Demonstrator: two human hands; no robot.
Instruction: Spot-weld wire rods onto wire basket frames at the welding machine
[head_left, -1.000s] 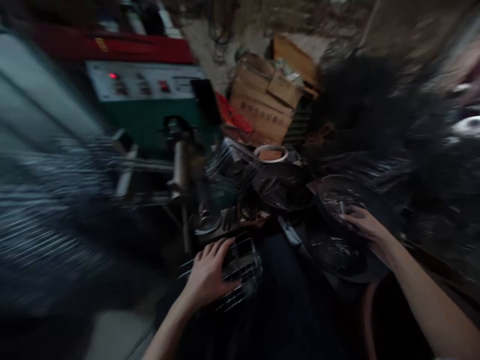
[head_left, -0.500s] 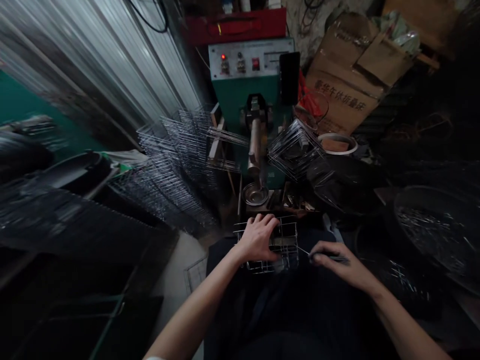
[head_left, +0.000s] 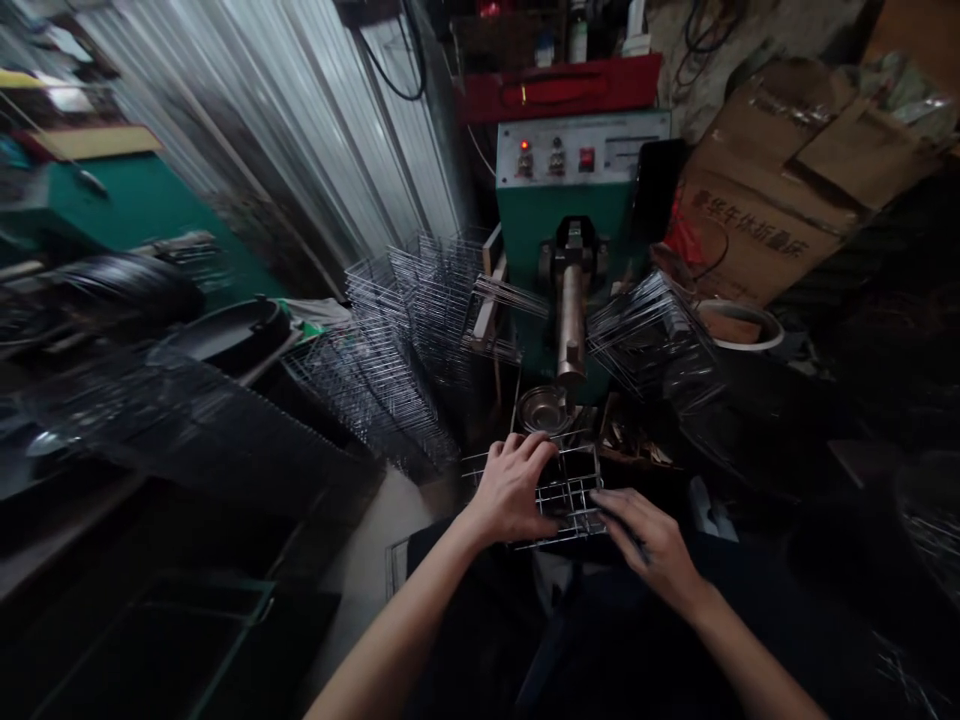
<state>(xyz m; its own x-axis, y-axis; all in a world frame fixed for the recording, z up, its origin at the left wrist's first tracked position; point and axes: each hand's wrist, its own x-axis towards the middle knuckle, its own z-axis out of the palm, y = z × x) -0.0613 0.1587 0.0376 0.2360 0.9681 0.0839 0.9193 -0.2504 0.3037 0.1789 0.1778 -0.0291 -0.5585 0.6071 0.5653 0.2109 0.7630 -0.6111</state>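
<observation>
Left of the green machine with a white control panel (head_left: 562, 210) stand stacked silvery wire grids (head_left: 405, 340). Below the machine, the left hand (head_left: 517, 490) curls half-closed around a small metal wire frame (head_left: 571, 495); the right hand (head_left: 646, 545), fingers bent together, touches its right edge.

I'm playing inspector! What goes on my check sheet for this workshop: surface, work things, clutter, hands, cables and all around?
Surface: wire grid held above the lap; round metal dish below the machine's arm.
Work things: the grid, of crossed thin wires.
Clutter: wire racks crowded on the left; cardboard box at the right.
Hands: left hand grips the grid; right hand has its fingers at the grid's right side; too dark to tell what else it holds.
Cables: dark cable hangs in a loop.
Surroundings: green machine, red light lit; corrugated wall.
</observation>
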